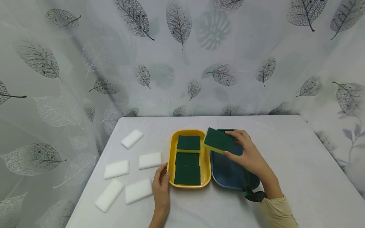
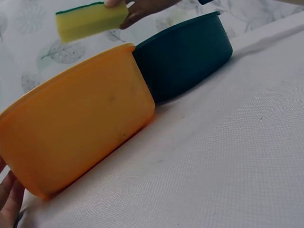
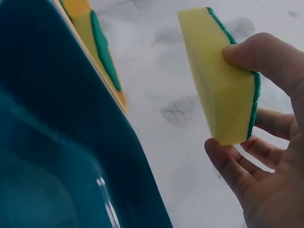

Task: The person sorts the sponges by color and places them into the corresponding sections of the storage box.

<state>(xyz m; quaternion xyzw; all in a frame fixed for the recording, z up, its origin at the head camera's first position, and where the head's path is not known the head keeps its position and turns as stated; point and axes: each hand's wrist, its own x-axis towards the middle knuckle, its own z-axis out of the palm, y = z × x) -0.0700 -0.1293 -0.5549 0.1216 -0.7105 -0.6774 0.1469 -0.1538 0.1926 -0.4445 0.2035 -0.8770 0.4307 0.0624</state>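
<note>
The right hand, if its one-end pinch loosens, could drop the rectangular green-and-yellow foam sponge held at two o'clock of the oblong yellow plastic tub, which the left hand touches, fingers extended, at eight.

Smooth plastic yellow tray, rough-faced sponge

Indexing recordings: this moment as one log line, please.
right hand: holds raised sponge | left hand: touches yellow tray holding three sponges | blue tray: beside yellow | white blocks: on table
</note>
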